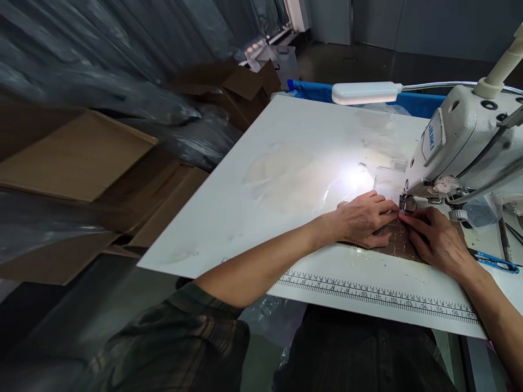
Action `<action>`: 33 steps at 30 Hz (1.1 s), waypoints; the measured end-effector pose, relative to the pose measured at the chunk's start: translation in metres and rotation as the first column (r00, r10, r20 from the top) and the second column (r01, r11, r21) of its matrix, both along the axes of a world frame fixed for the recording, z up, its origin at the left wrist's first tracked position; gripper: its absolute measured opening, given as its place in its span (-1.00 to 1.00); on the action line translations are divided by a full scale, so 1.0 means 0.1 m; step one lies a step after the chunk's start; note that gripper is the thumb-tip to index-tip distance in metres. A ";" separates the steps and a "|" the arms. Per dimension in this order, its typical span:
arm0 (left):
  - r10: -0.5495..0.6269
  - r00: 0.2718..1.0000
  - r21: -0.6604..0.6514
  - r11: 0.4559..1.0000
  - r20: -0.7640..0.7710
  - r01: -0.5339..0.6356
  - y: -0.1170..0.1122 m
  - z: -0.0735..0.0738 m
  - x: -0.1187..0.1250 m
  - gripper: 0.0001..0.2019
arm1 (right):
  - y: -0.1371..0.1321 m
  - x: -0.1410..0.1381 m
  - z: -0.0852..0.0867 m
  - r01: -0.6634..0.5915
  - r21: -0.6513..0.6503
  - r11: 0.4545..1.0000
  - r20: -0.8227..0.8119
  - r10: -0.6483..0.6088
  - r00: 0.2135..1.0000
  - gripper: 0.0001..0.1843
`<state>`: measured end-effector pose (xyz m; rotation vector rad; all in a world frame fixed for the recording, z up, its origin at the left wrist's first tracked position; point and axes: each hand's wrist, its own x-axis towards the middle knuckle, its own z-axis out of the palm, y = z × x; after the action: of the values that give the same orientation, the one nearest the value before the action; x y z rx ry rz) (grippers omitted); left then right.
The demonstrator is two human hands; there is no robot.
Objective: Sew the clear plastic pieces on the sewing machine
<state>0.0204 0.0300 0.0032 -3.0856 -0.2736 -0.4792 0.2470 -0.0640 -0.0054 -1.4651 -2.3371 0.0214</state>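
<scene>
A flat brown piece of fabric with small shiny glints lies on the white sewing table, under both hands. My left hand presses on its left part, fingers bent and thumb tucked toward the cloth. Close to the needle, my right hand has thumb and forefinger pinched at the fabric's edge. Fingertips of both hands nearly meet just before the presser foot of a white sewing machine. The fabric's far edge is partly hidden by my fingers and the machine.
A ruler strip runs along the table's front edge. Blue thread snips lie at right. A white lamp lights the tabletop. Open cardboard boxes and plastic sheeting stand left of the table.
</scene>
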 end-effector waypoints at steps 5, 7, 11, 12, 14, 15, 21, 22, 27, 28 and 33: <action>0.010 1.000 -0.010 1.000 0.004 -0.010 0.02 0.00 0.00 -0.63 | 0.00 -0.03 0.01 0.008 0.018 1.000 0.029 -0.008 1.000 -0.56; 0.008 1.000 -0.024 1.000 0.003 -0.007 0.03 0.01 -0.01 -0.63 | -0.01 -0.03 0.01 0.022 0.006 1.000 0.046 -0.022 0.999 -0.55; 0.018 1.000 -0.049 0.999 -0.024 -0.019 0.04 0.03 -0.02 -0.64 | -0.01 -0.03 0.00 0.056 -0.018 0.998 0.062 -0.055 0.997 -0.56; 0.023 0.999 -0.049 0.998 -0.027 -0.024 0.05 0.04 -0.02 -0.63 | -0.01 -0.03 0.00 0.058 -0.022 0.998 0.062 -0.056 0.996 -0.56; 0.027 0.999 -0.051 0.998 -0.026 -0.028 0.06 0.04 -0.02 -0.61 | 0.00 -0.04 -0.01 0.054 -0.023 0.998 0.058 -0.052 0.997 -0.54; 0.026 0.999 -0.052 0.998 -0.024 -0.027 0.06 0.04 -0.02 -0.60 | 0.00 -0.04 -0.01 0.048 -0.023 0.999 0.053 -0.047 0.998 -0.53; 0.043 0.997 -0.052 0.998 -0.067 -0.046 0.09 0.04 -0.02 -0.50 | -0.03 -0.03 0.09 0.060 -0.094 0.994 -0.109 -0.070 0.992 -0.56; 0.045 0.996 -0.051 0.998 -0.074 -0.048 0.10 0.04 -0.02 -0.49 | -0.03 -0.02 0.12 0.064 -0.125 0.990 -0.150 -0.083 0.985 -0.57; 0.062 0.995 -0.033 0.997 -0.083 -0.065 0.10 0.06 0.00 -0.47 | -0.02 0.12 0.29 0.119 -0.310 0.943 -0.290 -0.213 0.933 -0.60; 0.069 0.994 -0.031 0.997 -0.087 -0.072 0.10 0.07 0.00 -0.46 | -0.01 0.15 0.31 0.136 -0.341 0.930 -0.299 -0.244 0.923 -0.59; 0.096 0.990 -0.026 0.995 -0.101 -0.099 0.09 0.07 0.01 -0.43 | 0.13 0.27 0.26 0.146 -0.398 0.906 -0.251 -0.261 0.932 -0.55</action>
<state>0.0209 0.0389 0.0106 -3.0952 -0.4311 -0.3206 0.2738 -0.0514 0.0210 -1.7389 -1.9927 0.6218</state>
